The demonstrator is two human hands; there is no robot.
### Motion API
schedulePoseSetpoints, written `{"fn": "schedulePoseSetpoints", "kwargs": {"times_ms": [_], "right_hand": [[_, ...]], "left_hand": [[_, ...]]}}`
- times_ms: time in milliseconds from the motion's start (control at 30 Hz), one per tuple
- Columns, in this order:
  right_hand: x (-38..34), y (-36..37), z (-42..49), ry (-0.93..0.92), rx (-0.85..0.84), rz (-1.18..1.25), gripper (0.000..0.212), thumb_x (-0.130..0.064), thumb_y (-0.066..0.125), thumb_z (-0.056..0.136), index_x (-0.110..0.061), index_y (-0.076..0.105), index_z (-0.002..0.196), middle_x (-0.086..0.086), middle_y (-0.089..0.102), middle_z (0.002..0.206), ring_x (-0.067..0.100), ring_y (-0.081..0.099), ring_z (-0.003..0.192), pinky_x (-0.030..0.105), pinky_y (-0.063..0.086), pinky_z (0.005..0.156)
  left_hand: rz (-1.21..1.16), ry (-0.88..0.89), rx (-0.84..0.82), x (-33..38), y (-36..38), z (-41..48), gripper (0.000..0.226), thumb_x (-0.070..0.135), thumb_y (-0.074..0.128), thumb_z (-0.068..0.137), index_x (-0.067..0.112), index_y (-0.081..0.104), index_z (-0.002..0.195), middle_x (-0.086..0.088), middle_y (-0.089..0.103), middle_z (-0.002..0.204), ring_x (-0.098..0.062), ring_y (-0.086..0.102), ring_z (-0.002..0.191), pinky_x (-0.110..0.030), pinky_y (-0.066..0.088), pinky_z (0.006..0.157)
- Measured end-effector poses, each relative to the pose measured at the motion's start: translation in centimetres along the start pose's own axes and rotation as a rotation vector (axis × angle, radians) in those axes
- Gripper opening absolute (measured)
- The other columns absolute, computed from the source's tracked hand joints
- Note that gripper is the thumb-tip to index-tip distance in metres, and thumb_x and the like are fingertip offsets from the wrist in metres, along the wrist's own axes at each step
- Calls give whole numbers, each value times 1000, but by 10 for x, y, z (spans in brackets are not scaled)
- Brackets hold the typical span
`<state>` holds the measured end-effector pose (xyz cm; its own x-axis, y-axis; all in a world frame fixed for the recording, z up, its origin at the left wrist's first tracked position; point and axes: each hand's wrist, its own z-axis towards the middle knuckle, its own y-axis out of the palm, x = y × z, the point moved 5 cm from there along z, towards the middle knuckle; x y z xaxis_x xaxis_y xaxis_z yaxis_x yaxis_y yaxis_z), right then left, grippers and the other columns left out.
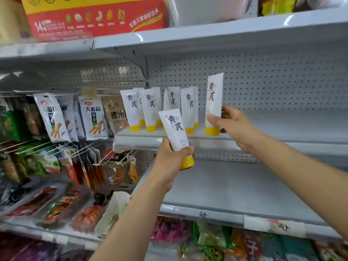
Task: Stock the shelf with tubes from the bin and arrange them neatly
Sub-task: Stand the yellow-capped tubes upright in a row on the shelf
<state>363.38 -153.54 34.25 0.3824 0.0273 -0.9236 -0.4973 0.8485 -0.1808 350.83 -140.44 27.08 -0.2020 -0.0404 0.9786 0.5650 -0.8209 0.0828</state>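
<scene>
— Head view: what are the hands doing?
— The left hand grips a tilted tube before the shelf. The right hand pinches a second tube, upright, cap down, right of the standing row of tubes.

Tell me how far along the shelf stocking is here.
Done: several tubes stand cap-down at the left end of the shelf, unevenly. In hand: the right hand holds a tube upright just right of them; the left hand grips a second tube in front of the shelf. Left: placing both, straightening the group; much of the shelf is bare. The bin is out of view.
</scene>
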Motion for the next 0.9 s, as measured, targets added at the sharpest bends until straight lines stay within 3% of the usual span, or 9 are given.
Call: {"fn": "schedulePoseSetpoints", "kwargs": {"times_ms": [100,233,367,567,800,900], "right_hand": [[5,-7,34,4,42,-70,32,-8,69,86,-16,56,114,4,66,105,16,63,88,24,50,73],[28,-4,70,47,28,-185,43,-1,69,83,-7,54,123,10,62,110,26,61,100,37,51,86],[45,-3,92,75,16,-268,45,-3,69,83,-6,52,125,11,60,112,23,58,96,33,47,79],[56,-6,114,94,36,-303,47,-4,67,85,-6,49,129,14,60,121,30,60,109,45,50,97],[59,-8,124,118,26,-309,53,-3,65,87,-7,45,136,13,57,132,29,57,118,42,46,102],[59,-9,123,136,15,-318,51,-5,66,87,-7,46,134,11,58,130,26,57,115,37,48,97]], "left_hand": [[1,-6,36,0,6,17,47,8,70,83,17,50,124,-6,66,115,-26,68,102,-38,60,72],[45,-7,43,-3,10,37,53,11,72,77,18,49,124,-7,64,117,-28,65,106,-30,56,62],[94,28,51,-5,8,53,60,22,70,66,20,50,122,-5,66,115,-27,65,105,-31,56,68],[83,56,50,-8,5,66,55,14,71,77,19,47,126,-5,64,119,-28,64,108,-38,58,79],[62,73,48,-9,8,72,55,11,71,78,18,47,127,-5,63,121,-28,63,109,-42,57,86],[60,80,43,-7,11,72,54,8,69,81,19,46,128,-6,63,122,-29,62,109,-43,56,87]]}}
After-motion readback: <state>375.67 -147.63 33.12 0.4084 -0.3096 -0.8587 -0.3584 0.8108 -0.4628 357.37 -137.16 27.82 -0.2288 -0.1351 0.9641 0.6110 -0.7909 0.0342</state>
